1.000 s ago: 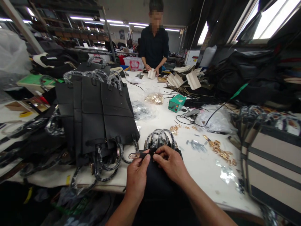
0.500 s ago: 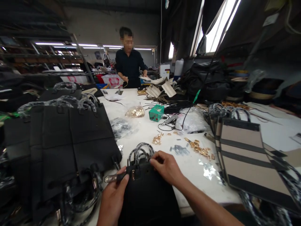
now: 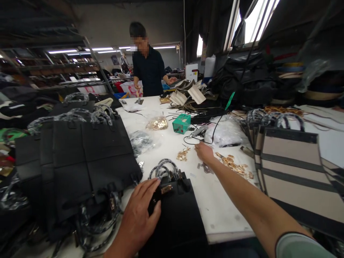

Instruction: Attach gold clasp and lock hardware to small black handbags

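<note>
Here, the black bag lies directly right of the left grip, its visible body running from the handles toward the wearer. The left grip is spread, thumb and fingers apart against the bag's upper left corner; a gold fitting sits just right of the fingers. The right grip is beyond the bag, fingers curled; whether it pinches anything cannot be told. On the bench, small gold parts lie just to its left, nearer it than the left grip; larger gold pieces lie to its right.
</note>
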Demonstrator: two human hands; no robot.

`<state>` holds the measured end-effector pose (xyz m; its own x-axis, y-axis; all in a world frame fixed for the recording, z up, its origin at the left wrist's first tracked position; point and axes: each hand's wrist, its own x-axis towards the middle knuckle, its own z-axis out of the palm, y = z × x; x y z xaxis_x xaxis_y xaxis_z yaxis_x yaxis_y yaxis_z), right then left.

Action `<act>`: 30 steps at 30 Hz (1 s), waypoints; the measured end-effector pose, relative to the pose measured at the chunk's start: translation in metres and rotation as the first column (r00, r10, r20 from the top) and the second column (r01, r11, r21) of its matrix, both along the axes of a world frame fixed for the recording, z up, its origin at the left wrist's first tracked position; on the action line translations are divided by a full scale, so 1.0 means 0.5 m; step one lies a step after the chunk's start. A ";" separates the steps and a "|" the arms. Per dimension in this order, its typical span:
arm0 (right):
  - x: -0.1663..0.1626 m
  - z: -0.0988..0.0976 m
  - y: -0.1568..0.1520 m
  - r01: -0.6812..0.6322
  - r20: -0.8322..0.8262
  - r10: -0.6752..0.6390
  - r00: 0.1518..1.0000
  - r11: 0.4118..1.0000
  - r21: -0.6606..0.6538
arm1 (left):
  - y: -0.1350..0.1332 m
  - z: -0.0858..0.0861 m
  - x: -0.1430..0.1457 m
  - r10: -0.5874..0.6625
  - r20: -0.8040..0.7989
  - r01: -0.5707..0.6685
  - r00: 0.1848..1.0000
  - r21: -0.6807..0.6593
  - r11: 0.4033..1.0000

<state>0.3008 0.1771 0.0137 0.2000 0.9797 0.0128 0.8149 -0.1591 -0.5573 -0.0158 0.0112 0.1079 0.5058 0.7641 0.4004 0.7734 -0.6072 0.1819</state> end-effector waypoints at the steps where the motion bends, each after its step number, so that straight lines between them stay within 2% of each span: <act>1: 0.002 -0.004 0.003 -0.002 0.003 0.002 1.000 1.000 -0.010 | 0.000 0.010 0.013 -0.022 -0.014 0.022 1.000 -0.011 1.000; 4: 0.013 -0.006 0.001 -0.001 -0.013 0.000 1.000 1.000 -0.022 | 0.017 0.026 0.057 -0.119 -0.079 0.113 0.990 -0.068 0.991; 9: 0.021 0.023 -0.040 0.007 -0.119 -0.002 0.993 0.999 0.046 | 0.090 0.017 0.122 -0.300 -0.216 0.269 0.929 -0.160 0.950; 12: 0.012 0.049 -0.093 0.012 -0.231 0.019 0.973 0.992 0.129 | 0.127 0.020 0.144 -0.393 -0.258 0.347 0.882 -0.207 0.915; 16: -0.013 0.076 -0.191 0.055 -0.391 0.035 0.920 0.974 0.218 | 0.142 0.045 0.158 -0.458 -0.312 0.399 0.832 -0.234 0.886; 18: -0.032 0.084 -0.247 0.113 -0.568 0.043 0.822 0.965 0.236 | 0.143 0.058 0.160 -0.477 -0.328 0.419 0.815 -0.234 0.877; 21: -0.071 0.088 -0.333 0.184 -0.839 0.066 0.540 0.964 0.194 | 0.150 0.068 0.161 -0.509 -0.343 0.439 0.790 -0.263 0.859; 23: -0.105 0.081 -0.385 0.165 -0.914 0.072 0.400 0.975 0.149 | 0.163 0.070 0.161 -0.529 -0.351 0.433 0.773 -0.317 0.844; 25: -0.138 0.067 -0.425 0.112 -0.938 0.073 0.338 0.987 0.117 | 0.177 0.073 0.163 -0.545 -0.343 0.418 0.765 -0.379 0.826; 27: -0.168 0.050 -0.450 0.077 -0.928 0.064 0.367 0.992 0.099 | 0.188 0.076 0.168 -0.550 -0.312 0.402 0.774 -0.429 0.809; 30: -0.195 0.026 -0.462 0.088 -0.868 0.051 0.494 0.990 0.108 | 0.192 0.084 0.182 -0.564 -0.263 0.377 0.783 -0.522 0.766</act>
<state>0.2031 -0.0539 0.0267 0.1961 0.9787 -0.0615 -0.0933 -0.0438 -0.9947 0.0753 0.1072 0.1498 0.8820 0.4234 -0.2068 0.4668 -0.8451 0.2607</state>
